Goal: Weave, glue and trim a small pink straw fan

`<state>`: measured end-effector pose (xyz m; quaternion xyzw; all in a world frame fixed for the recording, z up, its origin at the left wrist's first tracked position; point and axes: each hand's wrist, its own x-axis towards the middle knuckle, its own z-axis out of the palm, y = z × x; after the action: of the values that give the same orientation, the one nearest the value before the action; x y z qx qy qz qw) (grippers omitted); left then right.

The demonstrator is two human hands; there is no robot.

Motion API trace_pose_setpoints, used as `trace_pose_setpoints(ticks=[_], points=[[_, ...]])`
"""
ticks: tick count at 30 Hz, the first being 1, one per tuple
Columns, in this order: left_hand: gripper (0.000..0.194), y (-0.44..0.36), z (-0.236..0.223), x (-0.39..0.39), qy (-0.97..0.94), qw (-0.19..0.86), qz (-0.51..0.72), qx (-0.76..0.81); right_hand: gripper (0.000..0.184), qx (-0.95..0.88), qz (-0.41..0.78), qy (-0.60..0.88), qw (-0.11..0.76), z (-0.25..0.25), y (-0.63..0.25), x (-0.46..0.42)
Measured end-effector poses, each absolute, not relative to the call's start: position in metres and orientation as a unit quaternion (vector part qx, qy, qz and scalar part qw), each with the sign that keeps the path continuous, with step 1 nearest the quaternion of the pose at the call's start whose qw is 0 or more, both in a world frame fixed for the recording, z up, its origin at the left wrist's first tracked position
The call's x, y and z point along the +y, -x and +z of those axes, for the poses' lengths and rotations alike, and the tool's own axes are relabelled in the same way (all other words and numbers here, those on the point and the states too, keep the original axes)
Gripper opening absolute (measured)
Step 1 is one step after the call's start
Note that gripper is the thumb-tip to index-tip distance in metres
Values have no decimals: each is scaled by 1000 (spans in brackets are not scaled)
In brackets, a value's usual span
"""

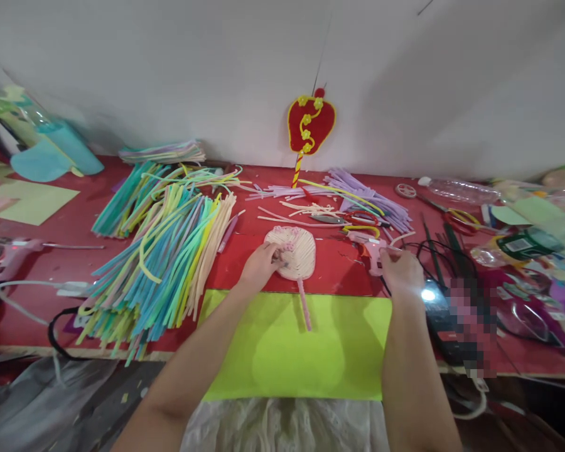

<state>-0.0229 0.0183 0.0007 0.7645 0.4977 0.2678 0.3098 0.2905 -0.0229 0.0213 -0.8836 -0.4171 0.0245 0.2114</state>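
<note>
My left hand (260,267) pinches the left edge of a small fan (297,254) made of cream pipe cleaners, with a pink rim and a pink handle. Its handle points toward me over a lime-green sheet (292,351). Near the left fingertips, pink curls sit on the fan's upper part. My right hand (402,271) is closed at the rear of a pale pink glue gun (371,245) with an orange trigger. A pale thin strip (402,238) shows just above these fingers; what they grip is hidden.
Bundles of coloured pipe cleaners (160,251) lie to the left, purple ones (371,198) behind. A red fan (311,124) stands against the wall. Another glue gun (16,257) is far left. Right are scissors (461,220), a plastic bottle (461,189), black cables and a lit phone-like device (445,320).
</note>
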Motion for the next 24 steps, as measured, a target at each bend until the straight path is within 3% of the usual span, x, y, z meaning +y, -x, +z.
trace_pose_setpoints(ticks=[4, 11, 18, 24], points=[[24, 24, 2, 19, -776, 283, 265, 497, 46, -427, 101, 877, 194, 0, -294, -25], [23, 31, 4, 25, -791, 315, 244, 464, 44, -431, 38, 866, 252, -17, -288, -17], [22, 30, 9, 23, -781, 326, 239, 476, 48, -428, 27, 843, 325, -1, -278, -25], [23, 29, 7, 24, -779, 323, 241, 481, 48, -440, 93, 825, 342, 7, -255, -28]])
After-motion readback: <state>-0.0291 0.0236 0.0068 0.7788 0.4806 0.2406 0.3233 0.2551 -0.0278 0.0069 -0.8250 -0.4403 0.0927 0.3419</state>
